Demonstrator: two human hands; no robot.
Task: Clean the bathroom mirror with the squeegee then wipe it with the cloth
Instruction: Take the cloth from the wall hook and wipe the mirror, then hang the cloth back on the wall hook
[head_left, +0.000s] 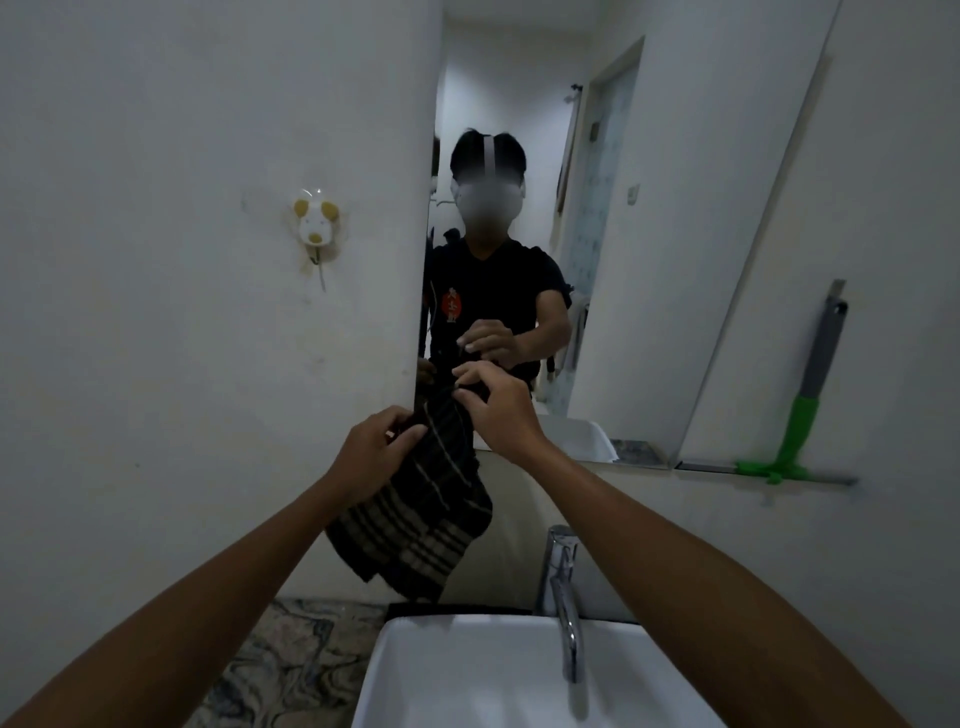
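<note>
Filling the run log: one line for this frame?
both hands grip striped cloth | squeegee parked against wall | mirror untouched

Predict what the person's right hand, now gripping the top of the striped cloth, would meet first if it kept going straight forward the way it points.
Probably the mirror: the right hand points at its lower edge, though depth is unclear.

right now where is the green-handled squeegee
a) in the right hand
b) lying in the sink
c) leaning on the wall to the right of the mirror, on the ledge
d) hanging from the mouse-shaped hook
c: the squeegee stands propped against the wall with its blade on the narrow ledge right of the mirror, while the left hand and the right hand both hold the striped cloth.
</note>
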